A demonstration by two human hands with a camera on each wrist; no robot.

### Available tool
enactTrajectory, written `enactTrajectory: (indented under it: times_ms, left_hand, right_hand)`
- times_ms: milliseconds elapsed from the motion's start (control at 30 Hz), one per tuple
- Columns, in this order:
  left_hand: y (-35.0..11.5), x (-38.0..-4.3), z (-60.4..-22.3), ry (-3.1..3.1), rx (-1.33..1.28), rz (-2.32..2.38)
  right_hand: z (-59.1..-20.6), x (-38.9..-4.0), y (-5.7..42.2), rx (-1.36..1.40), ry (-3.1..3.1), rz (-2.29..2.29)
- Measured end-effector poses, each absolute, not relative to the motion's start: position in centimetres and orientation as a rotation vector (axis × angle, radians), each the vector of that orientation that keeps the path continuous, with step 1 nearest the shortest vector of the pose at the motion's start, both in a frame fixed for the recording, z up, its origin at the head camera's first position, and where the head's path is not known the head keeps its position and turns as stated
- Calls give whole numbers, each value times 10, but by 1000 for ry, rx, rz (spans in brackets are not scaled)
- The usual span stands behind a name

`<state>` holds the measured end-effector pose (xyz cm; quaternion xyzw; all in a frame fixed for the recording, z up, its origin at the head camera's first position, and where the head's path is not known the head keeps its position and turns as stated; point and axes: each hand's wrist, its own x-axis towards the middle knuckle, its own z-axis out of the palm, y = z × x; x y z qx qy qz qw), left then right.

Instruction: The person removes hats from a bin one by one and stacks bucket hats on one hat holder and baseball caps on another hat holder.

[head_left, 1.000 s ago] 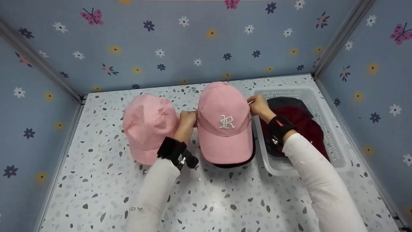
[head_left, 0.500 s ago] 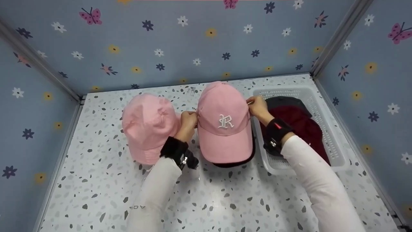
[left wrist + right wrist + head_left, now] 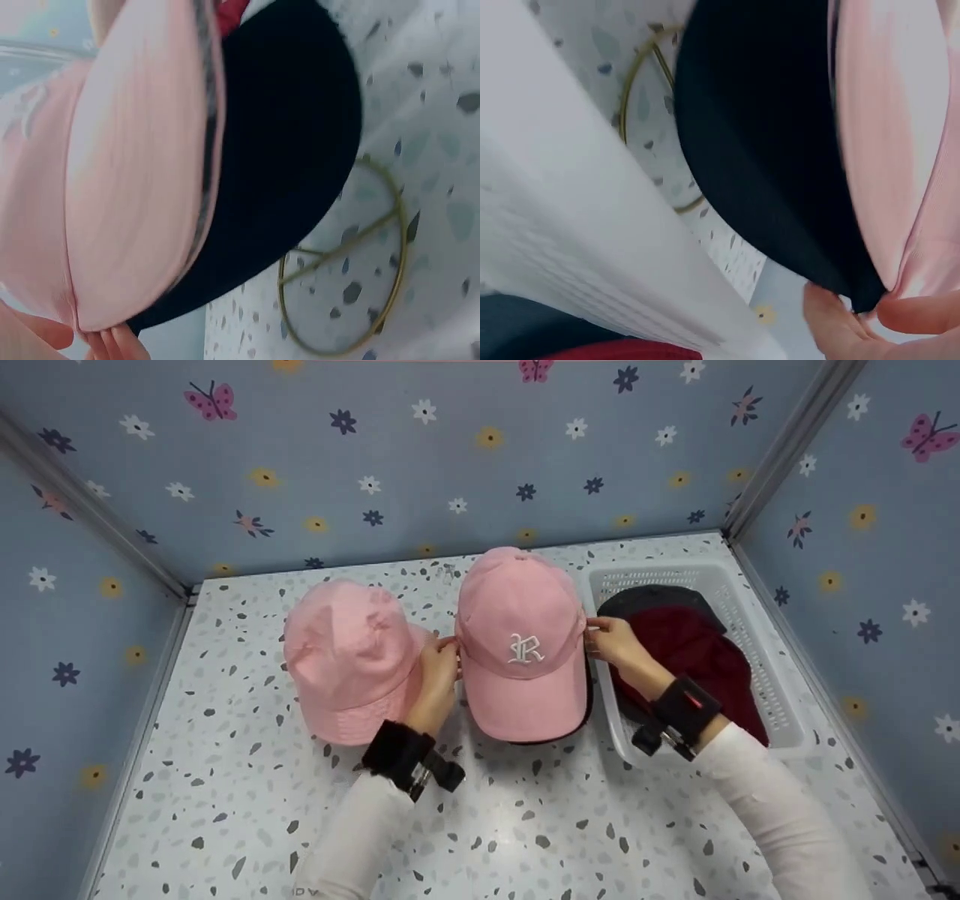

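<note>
A pink baseball cap with a white letter R sits over a black cap, whose brim shows beneath it in both wrist views. Under them stands a gold wire stand with a round base. The left hand pinches the pink cap's left edge, near where brim meets crown. On the opposite side, the right hand holds that cap's right edge between thumb and fingers, close to the black brim's corner. Another pink cap rests just left of the left hand, its support hidden.
A white plastic basket stands at the right, under the right forearm. Inside lie a dark red cap and a dark grey cap. Flowered blue panels enclose the speckled white tabletop at the back and sides.
Both hands have shifted nearer along the pink cap's edges, the right one more clearly. The right forearm has swung outward. Less of the black brim shows below the pink one.
</note>
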<state>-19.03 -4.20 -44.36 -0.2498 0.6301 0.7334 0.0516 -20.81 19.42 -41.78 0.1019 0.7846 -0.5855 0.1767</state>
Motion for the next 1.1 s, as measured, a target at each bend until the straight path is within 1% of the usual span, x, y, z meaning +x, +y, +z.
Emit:
enactTrajectory:
  times_ms: [100,267,367,567,767,1100]
  left_hand:
    - [-42,-177,-449,1924,-743,2226]
    - [-41,-152,-456,1959,-635,2246]
    - [-40,-144,-461,2000,-601,2255]
    - [-39,-140,-469,2068,-623,2249]
    - [-36,-139,-472,2069,-587,2307]
    - [-37,-137,-469,2029,-610,2261]
  right_hand:
    - [-428,-198,200,219,2241,-1629]
    - [-438,-182,206,140,2266,-1580]
    - [-442,-177,207,113,2298,-1522]
    - [-450,-172,211,120,2246,-1591]
    - [-454,-166,213,94,2131,-1656]
    - [-455,-163,213,89,2055,-1665]
